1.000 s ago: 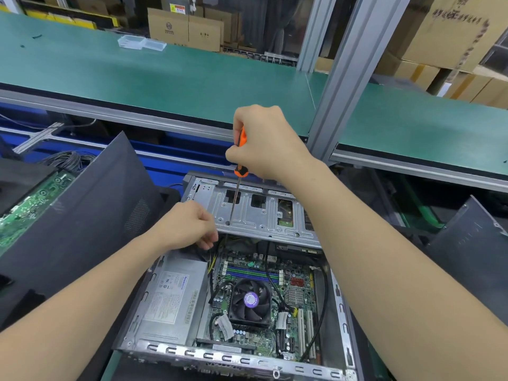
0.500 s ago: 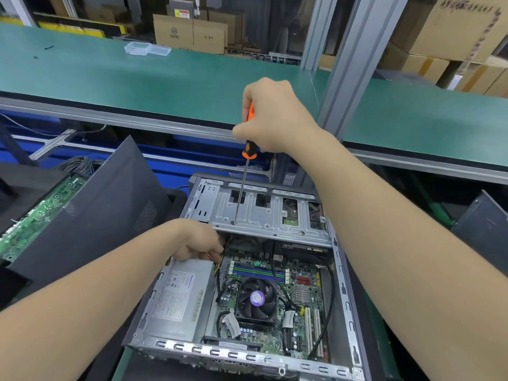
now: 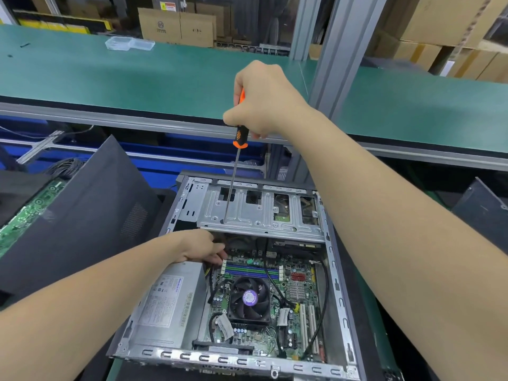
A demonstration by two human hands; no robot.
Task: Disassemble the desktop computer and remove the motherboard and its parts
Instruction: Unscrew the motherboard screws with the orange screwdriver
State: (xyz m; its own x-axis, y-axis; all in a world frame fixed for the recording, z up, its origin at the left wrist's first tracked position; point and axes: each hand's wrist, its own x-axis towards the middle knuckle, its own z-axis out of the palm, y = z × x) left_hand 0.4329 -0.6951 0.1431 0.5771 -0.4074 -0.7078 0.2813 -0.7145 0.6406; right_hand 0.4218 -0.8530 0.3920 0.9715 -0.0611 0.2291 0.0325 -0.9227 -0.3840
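An open desktop case (image 3: 336, 287) lies in front of me. Inside are the green motherboard (image 3: 299, 273) with a black CPU fan (image 3: 248, 298), a grey power supply (image 3: 167, 303) at the left and a metal drive cage (image 3: 261, 213) at the far end. My right hand (image 3: 264, 100) grips an orange-and-black screwdriver (image 3: 238, 133), held upright with its tip on the cage's left front corner. My left hand (image 3: 203, 247) reaches under the cage's front edge, its fingers among the cables beside the power supply; what they hold is hidden.
A dark case side panel (image 3: 82, 210) leans at the left, with another green circuit board (image 3: 24, 213) beyond it. A second dark panel (image 3: 483, 207) stands at the right. A green bench (image 3: 137, 78) with a clear plastic box (image 3: 129, 43) runs behind, split by a grey aluminium post (image 3: 341, 50).
My left hand has slid further in under the drive cage toward the cables. The right hand keeps the screwdriver on the same spot of the cage; the camera has shifted slightly.
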